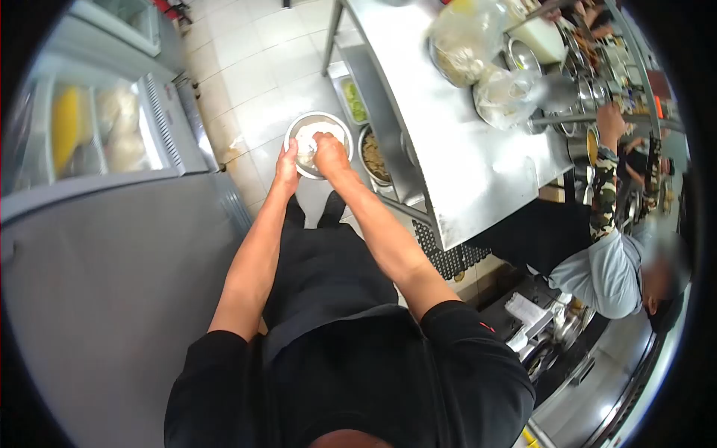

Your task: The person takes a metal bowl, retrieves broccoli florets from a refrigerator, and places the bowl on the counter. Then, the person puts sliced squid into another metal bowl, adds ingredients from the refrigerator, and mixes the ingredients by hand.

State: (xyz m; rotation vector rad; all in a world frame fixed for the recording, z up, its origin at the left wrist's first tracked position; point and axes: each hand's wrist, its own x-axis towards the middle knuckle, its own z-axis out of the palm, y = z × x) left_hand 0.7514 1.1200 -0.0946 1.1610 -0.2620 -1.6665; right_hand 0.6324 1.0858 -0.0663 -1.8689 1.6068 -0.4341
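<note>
A round metal bowl [319, 116] is held out in front of my body, above the tiled floor. My left hand [287, 166] grips its left rim, thumb up along the side. White, soft-looking contents [306, 137] lie in the bowl; their kind is not clear. My right hand [331, 154] reaches over the near right rim, its fingers curled down into the white contents. Whatever those fingers pinch is hidden beneath them.
On my right stands a steel table [478, 172] bearing filled plastic bags [467, 45]. Its lower shelf holds a tray of green food [353, 101] and a pot of brownish pieces [373, 155]. A grey refrigerator [119, 284] is at left. A co-worker [597, 272] works at right.
</note>
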